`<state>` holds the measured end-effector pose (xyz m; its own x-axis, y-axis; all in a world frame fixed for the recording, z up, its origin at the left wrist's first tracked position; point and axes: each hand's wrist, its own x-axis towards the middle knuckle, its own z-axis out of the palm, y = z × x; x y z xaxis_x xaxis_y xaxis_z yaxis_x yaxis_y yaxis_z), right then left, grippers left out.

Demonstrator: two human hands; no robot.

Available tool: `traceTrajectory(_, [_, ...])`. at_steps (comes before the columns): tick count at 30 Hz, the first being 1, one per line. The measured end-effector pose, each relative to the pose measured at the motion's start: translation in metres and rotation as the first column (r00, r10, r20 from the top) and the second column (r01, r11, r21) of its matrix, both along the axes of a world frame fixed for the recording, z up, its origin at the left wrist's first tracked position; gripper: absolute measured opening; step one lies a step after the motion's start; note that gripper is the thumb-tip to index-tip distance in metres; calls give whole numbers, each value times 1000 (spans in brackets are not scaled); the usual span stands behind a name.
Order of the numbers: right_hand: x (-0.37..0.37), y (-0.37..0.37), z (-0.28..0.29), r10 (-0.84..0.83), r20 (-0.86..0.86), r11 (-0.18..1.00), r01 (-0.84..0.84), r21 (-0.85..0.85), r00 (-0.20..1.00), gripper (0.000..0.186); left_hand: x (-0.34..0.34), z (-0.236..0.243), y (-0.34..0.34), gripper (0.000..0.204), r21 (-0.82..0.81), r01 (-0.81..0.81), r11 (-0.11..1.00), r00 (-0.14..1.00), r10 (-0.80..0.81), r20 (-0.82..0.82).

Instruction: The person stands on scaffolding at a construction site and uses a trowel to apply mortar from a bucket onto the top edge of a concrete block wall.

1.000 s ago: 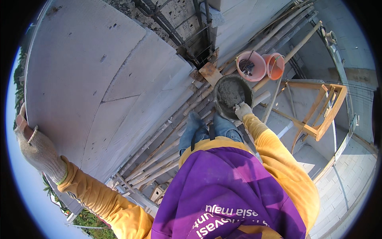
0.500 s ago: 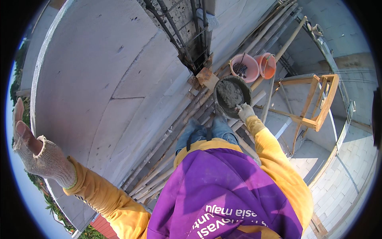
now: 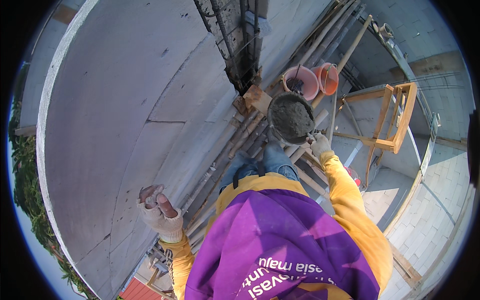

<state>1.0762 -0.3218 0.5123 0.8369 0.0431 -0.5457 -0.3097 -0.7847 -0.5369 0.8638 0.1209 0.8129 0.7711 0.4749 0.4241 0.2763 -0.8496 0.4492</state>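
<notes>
My right hand, in a pale knit glove, is closed at the near right rim of a dark round bucket. Grey wet mortar lies inside that bucket. Beside the pale block wall, on my left, my left hand is raised. Its glove leaves the fingertips bare, and the fingers curl in toward the thumb with nothing visible in them.
Pink and orange buckets stand beyond the mortar. Steel rebar rises in a gap in the wall. Bamboo poles run along its foot. A wooden frame stands at right.
My left hand has come down and right from the wall's outer edge, its fingers going from stretched out to curled. The right hand has shifted slightly right at the mortar bucket's rim.
</notes>
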Motion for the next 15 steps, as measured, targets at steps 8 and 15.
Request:
traceTrajectory(8, [61, 51, 105, 88, -240, 996, -93, -12, 967, 27, -116, -194, -38, 35, -196, -407, 892, 760, 212, -615])
traceTrajectory(15, [222, 213, -19, 309, -440, 946, -322, 48, 843, 37, -195, -187, -104, 32, -256, -761, 597, 599, 494, -630])
